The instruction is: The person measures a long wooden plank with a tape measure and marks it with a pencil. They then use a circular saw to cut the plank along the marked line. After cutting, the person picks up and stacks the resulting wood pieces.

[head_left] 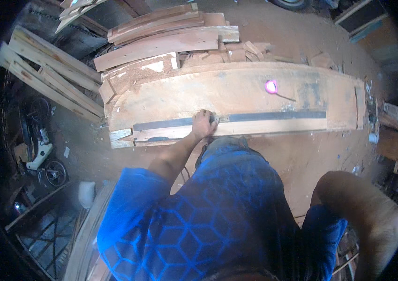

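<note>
The left hand [203, 124] rests near mid-length on the long dark strip [278, 116], which lies along the pale board [278, 126] at the near edge of the worktop [185, 91]. The fingers are bent over the strip; whether they grasp it or only press cannot be told. This central placement probably steadies the strip against sliding. The right arm [372, 206] is bent out to the side; its hand and fingers are out of view, so their state cannot be told. The pink round item [271, 86] lies beyond the strip, apart from the left hand, and the stacked planks [161, 47] lie past the worktop's far side, presumably to keep the near edge accessible.
</note>
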`<state>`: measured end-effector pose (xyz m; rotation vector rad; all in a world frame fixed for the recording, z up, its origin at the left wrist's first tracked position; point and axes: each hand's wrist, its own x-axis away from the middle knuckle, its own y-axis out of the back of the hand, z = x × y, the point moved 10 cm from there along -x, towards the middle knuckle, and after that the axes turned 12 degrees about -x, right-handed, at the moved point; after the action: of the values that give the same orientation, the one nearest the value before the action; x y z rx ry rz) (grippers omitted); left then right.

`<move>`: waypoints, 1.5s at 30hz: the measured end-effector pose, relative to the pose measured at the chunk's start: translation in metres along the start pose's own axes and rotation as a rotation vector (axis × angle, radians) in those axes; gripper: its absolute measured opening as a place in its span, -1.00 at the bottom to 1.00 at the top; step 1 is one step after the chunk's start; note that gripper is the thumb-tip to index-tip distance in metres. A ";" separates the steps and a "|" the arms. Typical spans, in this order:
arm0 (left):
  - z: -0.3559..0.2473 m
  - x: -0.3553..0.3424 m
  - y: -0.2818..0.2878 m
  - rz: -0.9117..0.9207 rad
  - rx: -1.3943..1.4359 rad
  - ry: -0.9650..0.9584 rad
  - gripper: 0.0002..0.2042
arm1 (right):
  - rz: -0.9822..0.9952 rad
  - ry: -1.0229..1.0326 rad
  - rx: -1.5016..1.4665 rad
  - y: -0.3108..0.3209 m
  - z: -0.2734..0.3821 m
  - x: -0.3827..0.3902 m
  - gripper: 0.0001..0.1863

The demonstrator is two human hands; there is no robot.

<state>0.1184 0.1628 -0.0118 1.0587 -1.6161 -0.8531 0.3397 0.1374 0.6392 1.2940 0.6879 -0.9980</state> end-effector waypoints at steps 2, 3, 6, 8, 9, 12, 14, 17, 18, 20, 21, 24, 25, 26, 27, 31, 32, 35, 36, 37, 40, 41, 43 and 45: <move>0.001 -0.004 0.001 0.041 -0.003 -0.036 -0.46 | -0.018 0.012 0.019 -0.011 -0.005 -0.004 -0.84; -0.001 -0.008 0.004 0.040 0.014 -0.061 -0.46 | -0.037 0.016 0.027 -0.014 -0.010 -0.004 -0.85; -0.010 -0.014 -0.003 0.050 0.054 -0.150 -0.45 | -0.157 -0.064 0.091 -0.024 -0.029 0.018 -0.85; -0.023 -0.021 -0.010 0.063 0.111 -0.207 -0.44 | -0.237 -0.278 0.169 -0.037 -0.053 0.063 -0.86; -0.019 -0.018 -0.015 0.067 0.130 -0.208 -0.43 | -0.268 -0.432 0.188 -0.051 -0.073 0.103 -0.86; -0.047 -0.026 -0.016 0.079 0.152 -0.289 -0.41 | -0.348 -1.198 0.155 -0.078 -0.114 0.275 -0.90; -0.067 -0.034 -0.015 0.109 0.164 -0.345 -0.38 | -0.151 -1.384 0.241 -0.085 -0.103 0.373 -0.86; -0.104 -0.041 -0.020 0.128 0.172 -0.436 -0.27 | -0.174 -1.692 0.322 -0.066 -0.046 0.514 -0.81; -0.117 -0.042 -0.020 0.136 0.157 -0.459 -0.22 | -0.239 -1.775 0.305 -0.060 -0.022 0.541 -0.82; -0.150 -0.042 -0.019 0.192 0.112 -0.514 -0.01 | -0.367 -2.039 0.341 -0.036 0.057 0.640 -0.75; -0.166 -0.042 -0.017 0.221 0.076 -0.523 0.03 | -0.429 -2.222 0.388 -0.018 0.109 0.695 -0.68; -0.182 -0.037 -0.020 0.215 -0.035 -0.505 0.17 | -0.261 -2.616 0.662 0.005 0.215 0.752 -0.46; -0.214 -0.036 -0.024 0.201 -0.047 -0.574 0.18 | -0.414 -2.514 0.703 0.025 0.281 0.788 -0.46; -0.235 -0.034 -0.030 0.191 -0.054 -0.613 0.18 | -0.517 -2.420 0.723 0.041 0.333 0.808 -0.45; -0.248 -0.033 -0.035 0.177 -0.078 -0.641 0.18 | -0.604 -2.379 0.711 0.041 0.369 0.818 -0.44; -0.246 -0.048 -0.052 0.158 -0.304 -0.598 0.17 | -1.379 -2.496 0.416 -0.046 0.397 0.805 -0.51; -0.255 -0.051 -0.054 0.173 -0.318 -0.564 0.16 | -1.327 -2.465 0.359 -0.057 0.389 0.801 -0.47; -0.292 -0.051 -0.061 0.283 -0.354 -0.496 0.13 | -1.026 -2.402 0.373 -0.069 0.370 0.796 -0.42; -0.298 -0.050 -0.066 0.351 -0.379 -0.445 0.12 | -0.980 -2.403 0.382 -0.072 0.360 0.800 -0.42; -0.302 -0.050 -0.066 0.368 -0.406 -0.448 0.13 | -1.114 -2.442 0.353 -0.075 0.347 0.802 -0.42; -0.310 -0.043 -0.052 0.312 -0.379 -0.441 0.13 | -1.224 -2.319 0.274 -0.052 0.308 0.805 -0.39; -0.322 -0.037 -0.050 0.284 -0.412 -0.448 0.15 | -1.303 -2.315 0.280 -0.041 0.314 0.820 -0.39; -0.348 -0.029 -0.054 0.281 -0.434 -0.474 0.17 | -1.456 -2.307 0.307 -0.020 0.342 0.862 -0.40; -0.349 -0.024 -0.050 0.269 -0.497 -0.442 0.20 | -1.718 -2.212 0.242 0.009 0.342 0.875 -0.43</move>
<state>0.4692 0.1535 0.0284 0.3069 -1.7211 -1.2770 0.6926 -0.3821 -0.0594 -1.1521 -0.4243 -2.8343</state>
